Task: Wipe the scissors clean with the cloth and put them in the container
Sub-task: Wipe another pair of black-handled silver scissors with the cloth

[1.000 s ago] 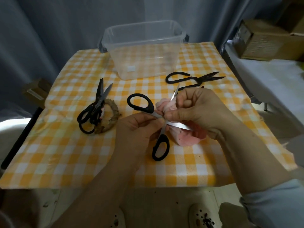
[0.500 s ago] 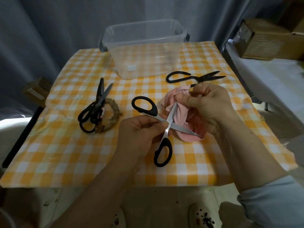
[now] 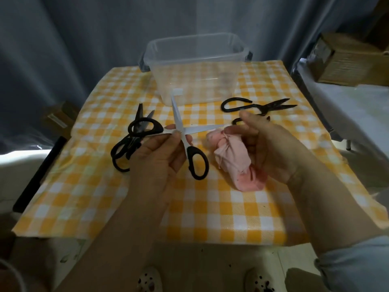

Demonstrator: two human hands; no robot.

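My left hand (image 3: 160, 157) pinches a pair of black-handled scissors (image 3: 196, 163) at the pivot, above the middle of the table. Their silver blades are spread wide apart, one pointing up toward the container and one pointing right. My right hand (image 3: 271, 148) grips a bunched pink cloth (image 3: 231, 157) just right of the scissors; the cloth does not touch the blades. A clear plastic container (image 3: 195, 60) stands at the back of the table with nothing visible inside.
A yellow-and-white checked tablecloth (image 3: 210, 218) covers the table. Black scissors (image 3: 124, 148) lie at the left, partly behind my left hand. All-black scissors (image 3: 259, 105) lie at the right, near the container. A cardboard box (image 3: 349, 60) sits off the table at the right.
My right hand has pulled the cloth off the blade, to the right. My left hand has lifted and turned the scissors; the blades now point up and right.
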